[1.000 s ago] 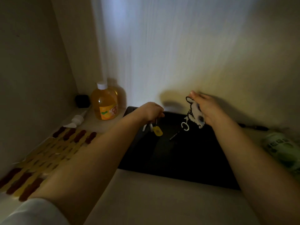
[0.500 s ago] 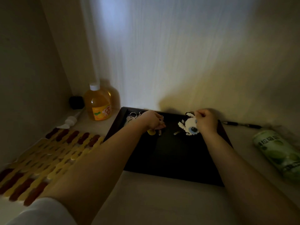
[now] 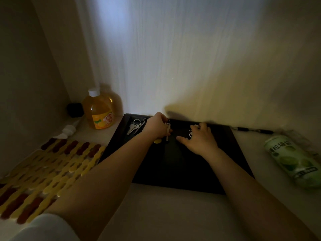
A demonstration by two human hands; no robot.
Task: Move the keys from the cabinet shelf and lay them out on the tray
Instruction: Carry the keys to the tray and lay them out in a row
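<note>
Keys (image 3: 134, 127) on tray (image 3: 175, 164), bottle (image 3: 99, 110) left

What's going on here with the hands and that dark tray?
A person is laying keys out on the black tray. The left hand grips a key bunch with a yellow tag low over the tray. The right hand rests over a white keychain. Another silver key set lies in the tray's far left corner.

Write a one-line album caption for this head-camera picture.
Two hands, left hand and right hand, set key bunches down on a dark tray.
</note>
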